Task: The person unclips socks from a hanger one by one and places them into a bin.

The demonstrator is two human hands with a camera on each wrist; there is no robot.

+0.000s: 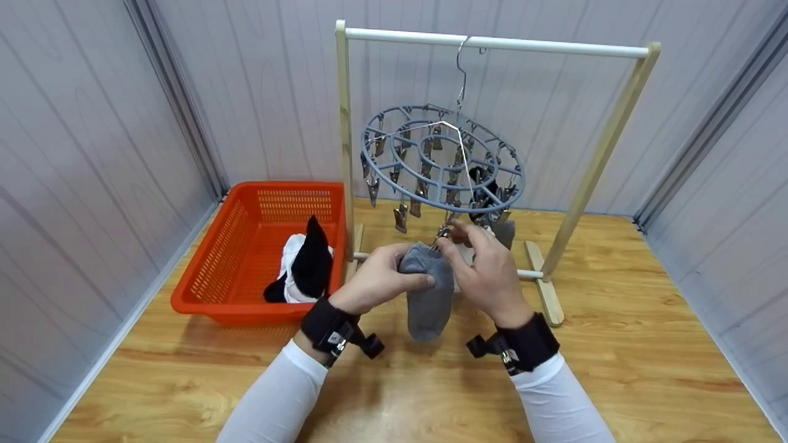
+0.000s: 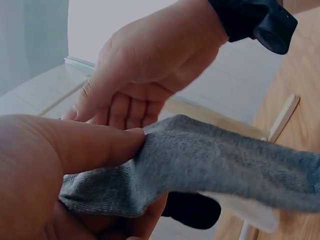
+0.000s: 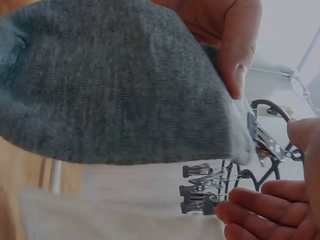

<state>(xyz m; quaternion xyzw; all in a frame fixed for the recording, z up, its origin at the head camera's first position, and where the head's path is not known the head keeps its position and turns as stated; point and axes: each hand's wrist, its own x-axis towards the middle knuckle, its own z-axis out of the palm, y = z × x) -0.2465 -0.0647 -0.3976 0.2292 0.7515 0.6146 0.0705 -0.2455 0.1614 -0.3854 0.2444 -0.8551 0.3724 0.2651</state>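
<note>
A grey sock (image 1: 429, 311) hangs toe down below the front of a round clip hanger (image 1: 440, 203). My left hand (image 1: 385, 274) pinches it near its cuff, thumb on the near side and fingers behind. A metal clip (image 3: 270, 142) bites the cuff edge in the right wrist view. Around that clip, my right hand (image 1: 489, 274) has its thumb and fingers spread apart, with the clip's handles between them. In the left wrist view the sock (image 2: 215, 160) stretches sideways from my left thumb, and the right hand (image 2: 155, 55) is behind it.
An orange basket (image 1: 209, 258) on the left holds black and white cloth items (image 1: 311, 261). The hanger hooks over the white bar (image 1: 554, 47) of a wooden stand. Several bare clips dangle from its rings, and dark and grey items (image 1: 503, 232) hang at its right.
</note>
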